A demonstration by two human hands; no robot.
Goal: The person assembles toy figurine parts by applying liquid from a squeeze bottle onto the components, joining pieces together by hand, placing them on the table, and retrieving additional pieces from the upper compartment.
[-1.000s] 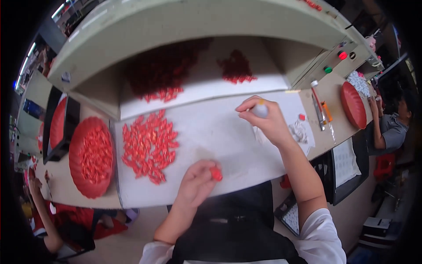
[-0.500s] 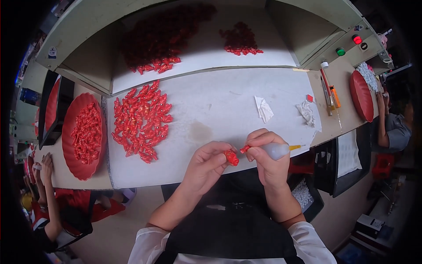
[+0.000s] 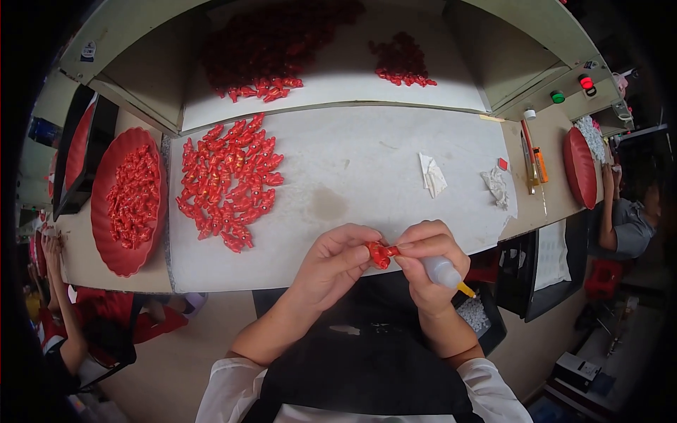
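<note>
Close to the table's front edge, my left hand (image 3: 331,266) pinches a small glossy red figurine (image 3: 379,256) between thumb and fingers. My right hand (image 3: 429,255) meets it from the other side, its thumb and forefinger closed on a small red piece (image 3: 393,250) that touches the figurine. Tucked in the same right hand is a translucent squeeze bottle (image 3: 441,272) with a yellow nozzle, pointing down to the right. Many similar red figurines (image 3: 229,180) lie in a loose group on the white-covered tabletop (image 3: 367,176) to the left.
Left stands a red scalloped tray (image 3: 99,211) of small red pieces. A hooded booth (image 3: 338,99) behind holds two darker red piles. Crumpled tissues (image 3: 432,176), a brush and an orange-handled tool (image 3: 540,166) lie right. Black bins (image 3: 525,282) flank me; co-workers sit at both sides.
My hands have come together, and the small red piece in my right hand now touches the figurine. The bottle has tilted so its nozzle points lower. The view has shifted slightly.
</note>
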